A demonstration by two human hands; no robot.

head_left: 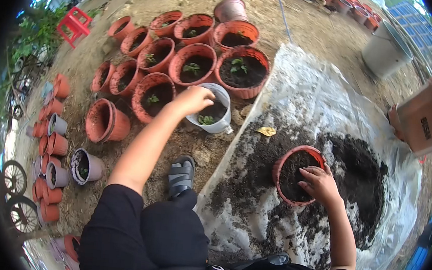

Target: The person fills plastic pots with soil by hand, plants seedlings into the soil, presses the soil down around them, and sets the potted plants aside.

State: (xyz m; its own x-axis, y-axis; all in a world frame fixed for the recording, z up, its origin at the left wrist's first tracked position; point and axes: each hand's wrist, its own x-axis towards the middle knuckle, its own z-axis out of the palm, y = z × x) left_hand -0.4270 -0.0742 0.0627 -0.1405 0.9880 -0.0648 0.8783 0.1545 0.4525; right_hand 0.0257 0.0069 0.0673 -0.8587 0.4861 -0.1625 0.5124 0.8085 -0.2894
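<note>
Black clothing (172, 238) is seen — the red pot's (276, 176) soil (292, 179) is touched by the spread right grip (321, 183), the white pot (221, 127) overhung by the left grip (194, 102) — hold unclear.

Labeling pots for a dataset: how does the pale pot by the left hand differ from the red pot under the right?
The pale pot is whitish; the red pot is reddish-orange.
The pale pot holds a small green plant; no plant shows in the red pot.
The pale pot stands on bare ground; the red pot is on the plastic sheet.
Both contain dark soil.
</note>
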